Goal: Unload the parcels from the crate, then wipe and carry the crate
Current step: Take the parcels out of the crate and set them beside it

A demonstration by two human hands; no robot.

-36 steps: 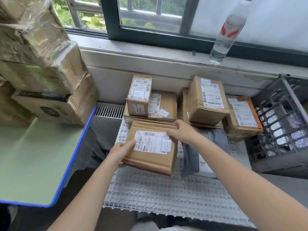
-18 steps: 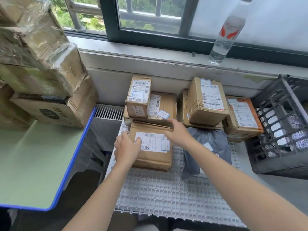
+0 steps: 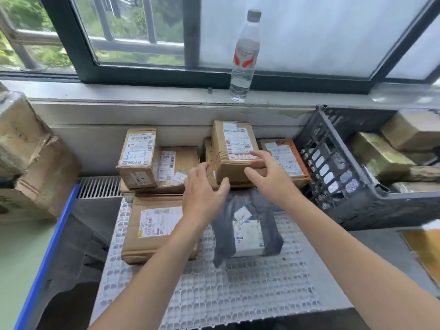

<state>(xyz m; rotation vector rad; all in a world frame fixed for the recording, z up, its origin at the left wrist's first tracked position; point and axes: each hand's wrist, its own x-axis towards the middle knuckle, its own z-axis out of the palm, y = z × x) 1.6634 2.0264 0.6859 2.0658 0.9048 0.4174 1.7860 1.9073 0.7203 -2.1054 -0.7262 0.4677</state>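
Now set down: the flat cardboard parcel [image 3: 154, 225] lies on the white grid mat [image 3: 238, 294], and both hands have let go of it. Left hand [image 3: 204, 191] and right hand [image 3: 269, 177] hover with fingers spread, grasping nothing. The dark crate [image 3: 328, 163] sits at right with wrapped parcels [image 3: 378, 156] still inside, so unloading is likely unfinished.

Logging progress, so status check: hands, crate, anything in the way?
Left hand and right hand open, at the labelled cardboard box. Black crate not yet empty, parcels inside. Grey mailer bag below, not blocking.
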